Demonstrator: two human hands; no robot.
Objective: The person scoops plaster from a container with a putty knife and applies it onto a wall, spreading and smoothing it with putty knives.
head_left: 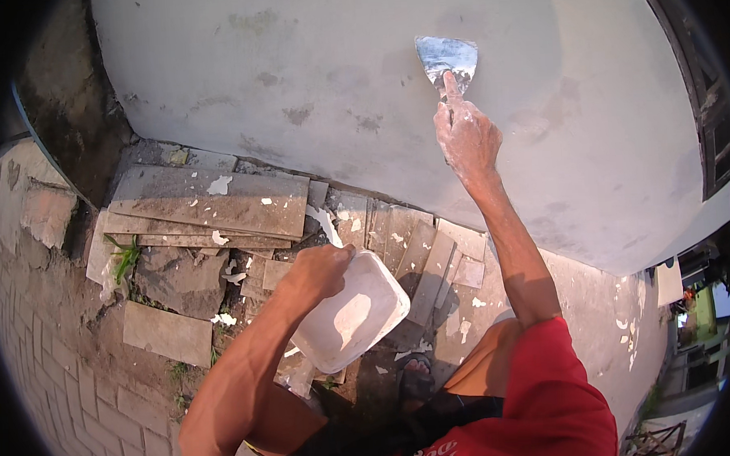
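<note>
My right hand (468, 134) is closed around a putty knife (447, 55), its index finger stretched along the back of the blade. The wide metal blade lies against, or very close to, the grey-white wall (358, 73); the handle is hidden in my fist. My left hand (320, 271) grips the upper left rim of a white square plastic tub (360, 310). Pale residue coats the tub's inside, and sunlight falls on part of its bottom. White smears cover my right fingers and knuckles.
Stacked tile planks (209, 200) and broken slabs (180, 277) lie along the wall's foot, strewn with white paint flakes. Brick paving (70, 379) spreads at the lower left. A window frame (711, 123) edges the wall at right. My sandalled foot (416, 376) stands below the tub.
</note>
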